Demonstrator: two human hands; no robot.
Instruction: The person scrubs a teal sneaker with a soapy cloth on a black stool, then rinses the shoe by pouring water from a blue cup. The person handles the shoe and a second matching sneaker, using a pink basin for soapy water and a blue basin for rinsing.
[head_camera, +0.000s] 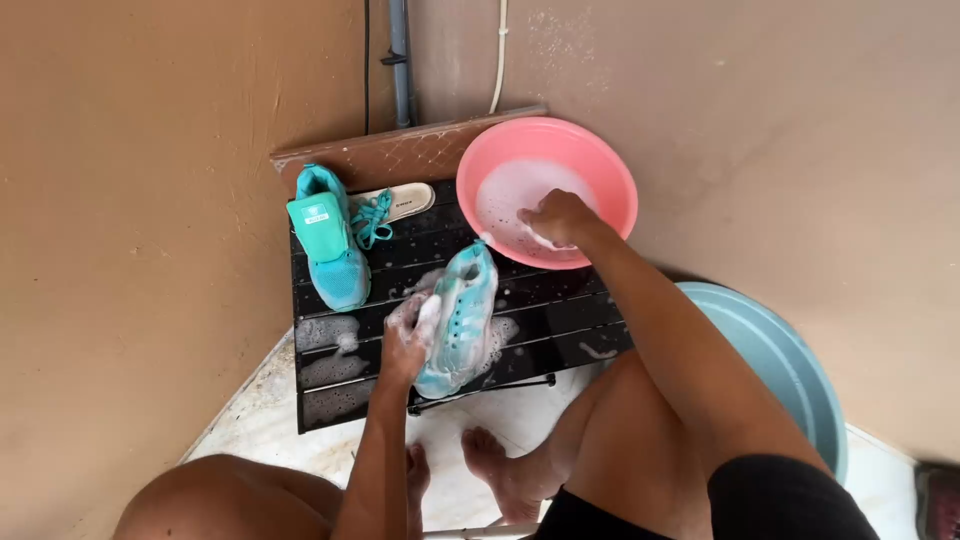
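My left hand (410, 330), covered in foam, grips the side of a soapy teal sneaker (462, 318) lying on a low black slatted table (560, 320). My right hand (556, 217) reaches into a pink basin (610, 180) of soapy water at the table's far right corner, fingers curled in the suds; what it holds is hidden. A second teal sneaker (330, 245) with loose laces stands at the table's far left.
A pale insole (400, 200) lies behind the second sneaker, against a brown board (400, 150). A large light-blue tub (790, 370) stands on the floor at my right. Tan walls close in on the left and behind. My bare feet (490, 465) rest on the tiles.
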